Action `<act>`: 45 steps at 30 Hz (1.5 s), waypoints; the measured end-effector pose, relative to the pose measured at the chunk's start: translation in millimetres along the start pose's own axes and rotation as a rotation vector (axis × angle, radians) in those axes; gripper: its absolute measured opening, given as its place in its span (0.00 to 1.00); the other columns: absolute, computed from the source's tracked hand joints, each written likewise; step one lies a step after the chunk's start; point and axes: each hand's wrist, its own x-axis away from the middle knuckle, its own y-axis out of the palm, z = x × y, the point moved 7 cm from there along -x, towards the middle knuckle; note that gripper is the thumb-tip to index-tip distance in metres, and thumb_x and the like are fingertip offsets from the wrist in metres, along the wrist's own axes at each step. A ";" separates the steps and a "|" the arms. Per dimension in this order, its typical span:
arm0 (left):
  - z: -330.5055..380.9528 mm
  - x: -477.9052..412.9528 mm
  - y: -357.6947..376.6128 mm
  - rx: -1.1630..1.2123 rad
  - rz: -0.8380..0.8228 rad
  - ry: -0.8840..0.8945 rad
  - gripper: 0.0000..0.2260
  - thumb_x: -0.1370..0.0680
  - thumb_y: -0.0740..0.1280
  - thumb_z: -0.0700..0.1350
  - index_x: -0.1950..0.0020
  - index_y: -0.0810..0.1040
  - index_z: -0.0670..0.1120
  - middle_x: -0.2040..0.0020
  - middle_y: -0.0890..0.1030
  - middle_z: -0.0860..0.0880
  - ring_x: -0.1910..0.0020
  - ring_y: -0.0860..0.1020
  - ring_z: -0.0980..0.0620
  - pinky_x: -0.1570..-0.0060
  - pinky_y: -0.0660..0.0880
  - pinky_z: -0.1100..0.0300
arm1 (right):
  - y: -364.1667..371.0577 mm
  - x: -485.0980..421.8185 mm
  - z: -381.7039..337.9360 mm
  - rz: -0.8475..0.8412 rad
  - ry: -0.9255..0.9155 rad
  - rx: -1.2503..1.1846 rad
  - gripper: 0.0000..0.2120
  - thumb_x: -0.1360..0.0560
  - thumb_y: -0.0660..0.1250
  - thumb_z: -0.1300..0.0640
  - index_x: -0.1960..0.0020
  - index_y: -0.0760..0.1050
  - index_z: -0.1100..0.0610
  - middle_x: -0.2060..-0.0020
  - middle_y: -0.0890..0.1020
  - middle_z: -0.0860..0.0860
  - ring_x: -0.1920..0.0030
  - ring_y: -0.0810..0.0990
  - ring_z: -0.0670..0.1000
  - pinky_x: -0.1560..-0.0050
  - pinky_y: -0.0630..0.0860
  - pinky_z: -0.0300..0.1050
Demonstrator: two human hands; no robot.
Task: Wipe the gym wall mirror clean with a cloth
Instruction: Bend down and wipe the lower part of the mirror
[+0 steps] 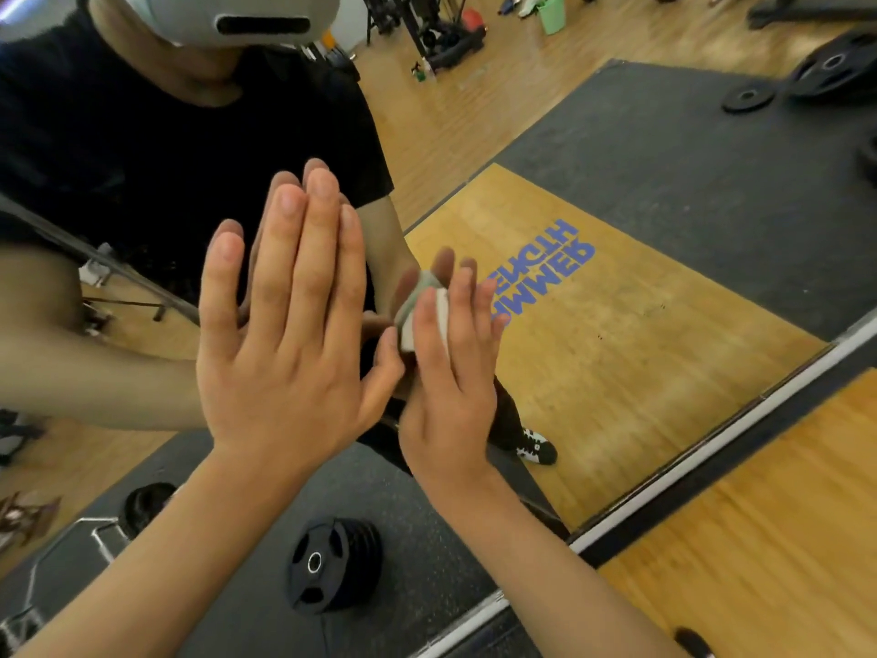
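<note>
Head view, prob. mid-wipe: L hand [284,325] braced flat on mirror [664,220], R hand [451,387] at its 3 o'clock pressed cloth [433,310] flat-fingered; next likely needed firm sweep.

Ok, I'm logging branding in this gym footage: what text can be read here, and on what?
"AMMER" and "ENGTH": blue letters on the wooden platform, seen reversed in the mirror; their starts are hidden behind the right hand.
Weight plates: no markings readable.
</note>
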 end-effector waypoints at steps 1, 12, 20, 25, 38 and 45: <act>-0.6 -0.1 0.0 0.008 -0.004 -0.003 0.36 0.16 0.58 0.55 0.15 0.55 0.36 0.16 0.53 0.39 0.14 0.44 0.45 0.16 0.46 0.44 | 0.6 -3.0 -3.6 -0.008 -0.067 0.008 0.17 0.10 0.51 0.58 0.23 0.65 0.58 0.17 0.55 0.50 0.17 0.53 0.54 0.19 0.55 0.60; -0.5 2.0 1.3 0.038 0.000 -0.026 0.35 0.17 0.60 0.53 0.15 0.56 0.36 0.15 0.50 0.41 0.14 0.44 0.46 0.17 0.48 0.42 | -24.8 6.7 65.1 -0.115 -0.115 0.144 0.21 0.13 0.52 0.64 0.21 0.61 0.55 0.16 0.49 0.49 0.17 0.51 0.56 0.19 0.50 0.60; -1.3 1.4 0.3 0.029 0.013 -0.022 0.35 0.17 0.60 0.54 0.15 0.56 0.36 0.15 0.50 0.41 0.14 0.44 0.45 0.17 0.47 0.43 | -29.5 -20.2 50.3 -0.075 -0.261 0.159 0.20 0.12 0.51 0.60 0.20 0.63 0.54 0.18 0.57 0.55 0.18 0.56 0.57 0.20 0.53 0.62; -1.0 2.1 -0.2 0.008 0.021 -0.026 0.35 0.17 0.61 0.54 0.15 0.57 0.37 0.15 0.52 0.41 0.14 0.46 0.46 0.16 0.47 0.44 | -65.8 34.4 141.3 -0.148 0.129 0.320 0.21 0.13 0.55 0.58 0.20 0.63 0.54 0.19 0.59 0.62 0.19 0.57 0.68 0.24 0.60 0.71; -1.1 4.2 2.9 0.080 -0.007 -0.050 0.35 0.16 0.59 0.54 0.14 0.54 0.38 0.13 0.42 0.45 0.14 0.43 0.47 0.17 0.48 0.43 | -65.9 -7.7 67.1 0.114 0.201 0.081 0.16 0.17 0.67 0.61 0.30 0.77 0.58 0.48 0.72 0.47 0.52 0.76 0.55 0.50 0.77 0.50; -2.4 5.9 4.3 0.100 -0.007 -0.056 0.35 0.16 0.60 0.54 0.14 0.54 0.38 0.13 0.43 0.45 0.14 0.44 0.47 0.20 0.55 0.39 | -69.3 6.2 79.1 -0.001 -0.049 0.098 0.21 0.21 0.71 0.69 0.32 0.77 0.53 0.37 0.76 0.55 0.40 0.78 0.60 0.45 0.77 0.59</act>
